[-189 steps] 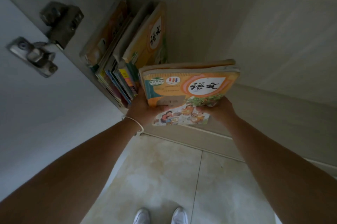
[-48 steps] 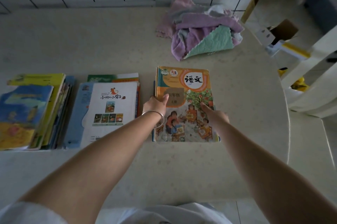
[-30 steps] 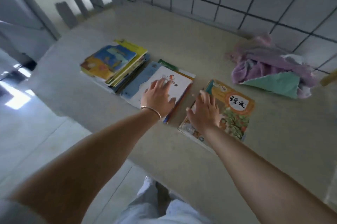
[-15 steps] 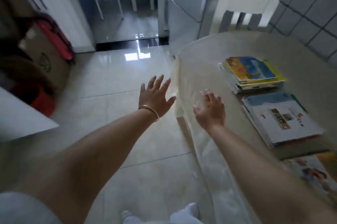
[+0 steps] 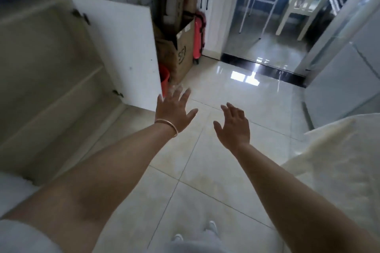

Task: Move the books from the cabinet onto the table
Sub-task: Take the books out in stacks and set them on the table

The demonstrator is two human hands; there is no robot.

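Head view looks down over a pale tiled floor (image 5: 216, 180) that fills most of the scene. At the left stands the cabinet (image 5: 47, 80), its interior blurred and beige, with its white door (image 5: 123, 55) swung open toward the room; no books can be made out inside it at this angle. At the right edge a corner of the table (image 5: 345, 160) shows under a cream covering, and no books show on that part either. Farther back a grey appliance (image 5: 345, 71) stands at the right, a white chair (image 5: 302, 3) sits beyond a dark threshold, and a cardboard box (image 5: 181, 51) stands behind the door beside a red suitcase (image 5: 199, 32) and a red bucket (image 5: 165, 80).

Both bare forearms reach forward over the floor. The left hand (image 5: 174, 110), wearing a thin bracelet (image 5: 167, 126) at the wrist, has its fingers spread and straight, holding nothing. The right hand (image 5: 234, 127) is likewise flat, fingers extended and empty. The two hands are near each other but apart. White shoes (image 5: 209, 228) show at the bottom edge.
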